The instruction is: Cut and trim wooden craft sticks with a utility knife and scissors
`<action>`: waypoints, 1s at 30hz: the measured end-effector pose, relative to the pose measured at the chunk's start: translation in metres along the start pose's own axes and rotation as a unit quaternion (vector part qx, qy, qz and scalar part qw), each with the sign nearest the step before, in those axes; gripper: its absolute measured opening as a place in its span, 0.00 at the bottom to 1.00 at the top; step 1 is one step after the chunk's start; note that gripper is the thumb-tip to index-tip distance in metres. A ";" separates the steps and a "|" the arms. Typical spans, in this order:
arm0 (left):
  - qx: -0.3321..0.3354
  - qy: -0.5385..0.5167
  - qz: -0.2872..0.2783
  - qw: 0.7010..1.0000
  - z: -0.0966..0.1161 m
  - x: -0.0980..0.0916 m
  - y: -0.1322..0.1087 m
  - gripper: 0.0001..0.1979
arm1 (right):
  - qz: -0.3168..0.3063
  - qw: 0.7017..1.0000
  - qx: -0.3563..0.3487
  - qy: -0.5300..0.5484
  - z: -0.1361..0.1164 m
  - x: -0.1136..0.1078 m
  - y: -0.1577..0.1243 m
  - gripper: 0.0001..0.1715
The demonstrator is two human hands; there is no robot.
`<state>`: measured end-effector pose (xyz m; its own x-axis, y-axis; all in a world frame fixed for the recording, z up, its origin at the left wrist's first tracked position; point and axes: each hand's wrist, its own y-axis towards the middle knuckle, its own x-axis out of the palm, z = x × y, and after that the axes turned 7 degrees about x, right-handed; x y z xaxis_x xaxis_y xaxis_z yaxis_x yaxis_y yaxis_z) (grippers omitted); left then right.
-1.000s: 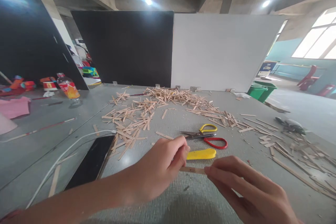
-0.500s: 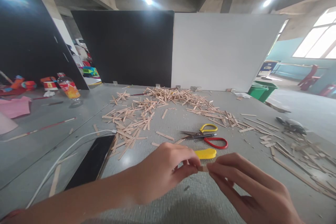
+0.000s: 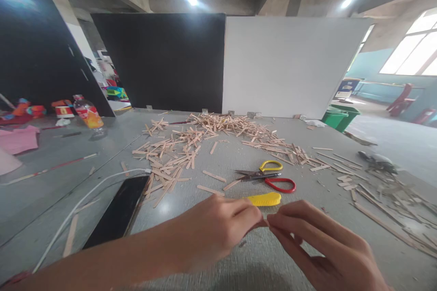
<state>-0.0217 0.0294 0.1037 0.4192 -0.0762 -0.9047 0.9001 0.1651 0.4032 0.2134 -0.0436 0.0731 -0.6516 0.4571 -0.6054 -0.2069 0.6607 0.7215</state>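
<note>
My left hand (image 3: 215, 229) and my right hand (image 3: 321, 245) meet fingertip to fingertip low over the grey table (image 3: 239, 159). Both pinch the same small wooden stick (image 3: 263, 223), which is almost wholly hidden between the fingers. Just beyond the fingers lies a yellow utility knife (image 3: 263, 199). Behind it rest scissors with a yellow and a red handle (image 3: 269, 176). A wide scatter of wooden sticks (image 3: 191, 143) covers the far part of the table.
A black phone (image 3: 119, 211) with a white cable (image 3: 78, 204) lies at the left. A drink bottle (image 3: 88, 116) stands far left. Stick scraps (image 3: 385, 195) litter the right side. Black and white boards (image 3: 225, 63) stand behind the table.
The stick showed clearly between my hands a second ago. My hands have since closed together and sunk a little, and now the fingers cover nearly all of it.
</note>
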 end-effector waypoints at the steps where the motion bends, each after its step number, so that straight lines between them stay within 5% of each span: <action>1: 0.013 0.019 -0.012 1.000 0.001 0.000 0.000 0.11 | 0.003 1.000 -0.002 0.000 0.000 0.000 0.001 0.10; 21: 0.093 0.197 -0.097 0.971 0.010 -0.006 0.006 0.12 | -0.045 0.998 -0.028 0.040 0.000 -0.001 -0.005 0.15; 25: 0.041 0.143 -0.046 0.988 0.006 0.001 0.005 0.11 | -0.075 0.996 -0.048 0.008 0.000 -0.004 -0.008 0.14; 30: -0.100 -0.034 0.018 0.994 0.001 -0.001 0.006 0.08 | -0.017 0.999 -0.023 -0.030 0.000 -0.007 -0.012 0.13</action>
<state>-0.0168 0.0291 0.1071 0.4634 -0.1315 -0.8763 0.8456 0.3611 0.3930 0.2208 -0.0546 0.0685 -0.5996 0.4706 -0.6474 -0.2624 0.6486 0.7145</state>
